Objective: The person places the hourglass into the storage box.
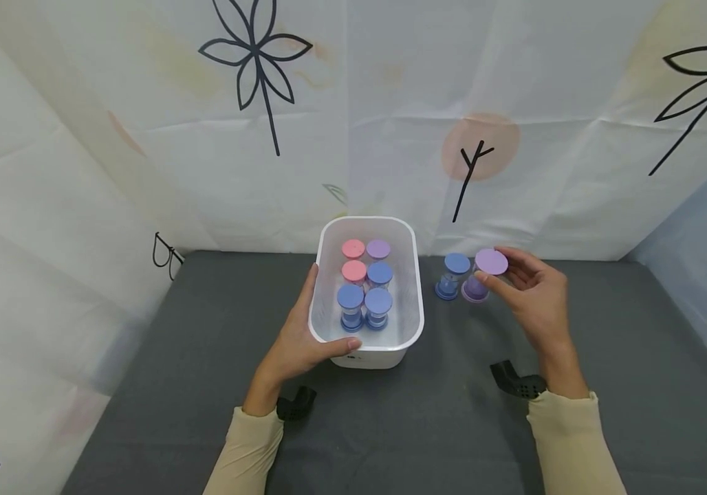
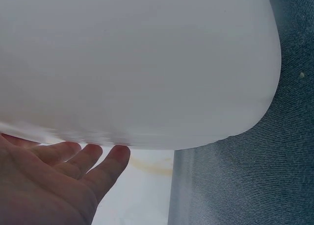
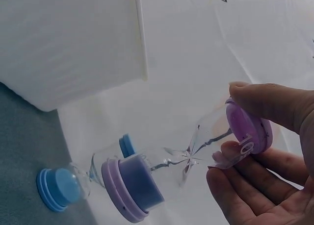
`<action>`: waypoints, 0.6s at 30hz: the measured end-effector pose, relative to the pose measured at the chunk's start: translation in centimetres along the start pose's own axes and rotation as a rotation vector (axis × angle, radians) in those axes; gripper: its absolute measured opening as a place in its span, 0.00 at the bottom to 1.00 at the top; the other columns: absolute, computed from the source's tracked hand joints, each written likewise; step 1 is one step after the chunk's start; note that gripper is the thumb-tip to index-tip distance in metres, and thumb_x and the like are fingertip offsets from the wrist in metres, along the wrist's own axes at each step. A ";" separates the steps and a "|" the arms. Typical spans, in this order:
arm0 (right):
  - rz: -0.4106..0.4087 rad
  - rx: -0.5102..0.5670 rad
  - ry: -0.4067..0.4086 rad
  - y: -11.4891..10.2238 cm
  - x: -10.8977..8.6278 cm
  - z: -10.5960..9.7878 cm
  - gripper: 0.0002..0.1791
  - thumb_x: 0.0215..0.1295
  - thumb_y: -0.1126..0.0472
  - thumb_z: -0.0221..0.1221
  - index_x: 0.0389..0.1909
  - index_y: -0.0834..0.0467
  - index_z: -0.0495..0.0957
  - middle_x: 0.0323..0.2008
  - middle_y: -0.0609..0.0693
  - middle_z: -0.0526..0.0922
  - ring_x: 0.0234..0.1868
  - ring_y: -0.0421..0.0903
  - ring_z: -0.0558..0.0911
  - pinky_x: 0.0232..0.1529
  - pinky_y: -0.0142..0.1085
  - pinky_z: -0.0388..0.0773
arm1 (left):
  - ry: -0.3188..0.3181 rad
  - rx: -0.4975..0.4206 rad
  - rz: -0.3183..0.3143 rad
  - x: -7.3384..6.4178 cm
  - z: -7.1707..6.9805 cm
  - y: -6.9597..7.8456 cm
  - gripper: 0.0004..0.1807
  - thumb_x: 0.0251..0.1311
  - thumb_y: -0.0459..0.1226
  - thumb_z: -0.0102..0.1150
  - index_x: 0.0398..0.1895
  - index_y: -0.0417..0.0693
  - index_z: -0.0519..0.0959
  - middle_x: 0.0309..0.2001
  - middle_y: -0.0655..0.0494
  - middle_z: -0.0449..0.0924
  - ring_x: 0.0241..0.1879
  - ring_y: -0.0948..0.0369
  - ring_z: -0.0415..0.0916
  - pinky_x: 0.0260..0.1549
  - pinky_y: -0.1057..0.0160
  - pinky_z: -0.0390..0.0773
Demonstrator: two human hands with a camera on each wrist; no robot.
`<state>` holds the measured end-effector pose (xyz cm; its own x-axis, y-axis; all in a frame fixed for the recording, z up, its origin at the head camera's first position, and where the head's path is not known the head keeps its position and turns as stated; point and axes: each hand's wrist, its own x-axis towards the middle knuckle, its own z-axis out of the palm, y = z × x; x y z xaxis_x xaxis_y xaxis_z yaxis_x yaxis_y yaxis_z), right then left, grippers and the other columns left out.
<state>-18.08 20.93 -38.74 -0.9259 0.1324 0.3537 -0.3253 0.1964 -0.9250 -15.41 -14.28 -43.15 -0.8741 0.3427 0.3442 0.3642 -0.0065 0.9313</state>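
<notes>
My right hand (image 1: 536,295) pinches the top cap of a purple sand timer (image 1: 492,262) between thumb and fingers. In the right wrist view, the number 10 shows on its purple cap (image 3: 260,136), and sand fills the lower bulb. Just left of it a blue sand timer (image 1: 457,263) stands on the table. My left hand (image 1: 294,350) rests against the near-left corner of a white plastic bin (image 1: 418,295), its thumb along the front rim and its fingers on the left wall. Inside the bin stand pink timers (image 1: 354,269), a purple timer (image 1: 378,248) and several blue timers (image 1: 378,300).
A dark grey cloth covers the table (image 1: 403,426). White fabric (image 1: 390,165) printed with plants and leaves hangs behind it and at both sides. Black wrist mounts (image 1: 517,380) are strapped at both sleeves.
</notes>
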 end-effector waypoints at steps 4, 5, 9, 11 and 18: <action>-0.047 -0.028 -0.028 -0.7 -0.7 0.2 0.28 0.54 0.76 0.72 0.58 0.72 0.78 0.50 0.46 0.84 0.51 0.38 0.83 0.53 0.24 0.75 | 0.006 0.009 -0.006 -0.1 -0.1 0.0 0.71 0.42 0.29 0.82 0.82 0.67 0.40 0.75 0.47 0.58 0.64 0.41 0.68 0.54 0.32 0.73; -0.060 -0.035 -0.034 -0.9 -0.9 0.2 0.28 0.53 0.77 0.72 0.57 0.72 0.78 0.49 0.46 0.84 0.51 0.38 0.83 0.54 0.24 0.75 | 0.007 0.008 -0.007 0.0 0.0 0.0 0.72 0.42 0.29 0.81 0.82 0.67 0.40 0.75 0.47 0.58 0.64 0.41 0.68 0.54 0.32 0.72; -0.097 -0.034 -0.055 -1.7 -1.7 0.3 0.27 0.52 0.79 0.71 0.56 0.73 0.79 0.49 0.46 0.85 0.50 0.40 0.84 0.54 0.26 0.76 | 0.009 0.004 -0.015 -0.1 0.1 0.3 0.72 0.41 0.27 0.81 0.82 0.67 0.40 0.75 0.46 0.58 0.64 0.41 0.68 0.54 0.31 0.72; -0.118 -0.030 -0.071 -2.0 -2.0 0.3 0.27 0.51 0.80 0.71 0.55 0.73 0.79 0.49 0.47 0.85 0.50 0.41 0.84 0.53 0.27 0.77 | 0.011 0.002 -0.017 -0.1 0.2 0.7 0.72 0.41 0.26 0.80 0.82 0.66 0.39 0.75 0.45 0.57 0.64 0.41 0.68 0.54 0.30 0.72; -0.222 0.071 -0.121 -3.3 -2.9 0.5 0.29 0.47 0.84 0.70 0.55 0.76 0.78 0.50 0.53 0.85 0.50 0.45 0.84 0.54 0.29 0.77 | 0.013 -0.003 -0.032 -0.1 0.5 2.5 0.71 0.42 0.24 0.78 0.83 0.60 0.39 0.74 0.40 0.57 0.64 0.37 0.67 0.54 0.31 0.72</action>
<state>-14.44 19.39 -36.77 -0.8453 -0.0238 0.5338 -0.5316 0.1382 -0.8356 -14.25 -13.82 -40.89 -0.8895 0.3303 0.3159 0.3351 0.0015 0.9422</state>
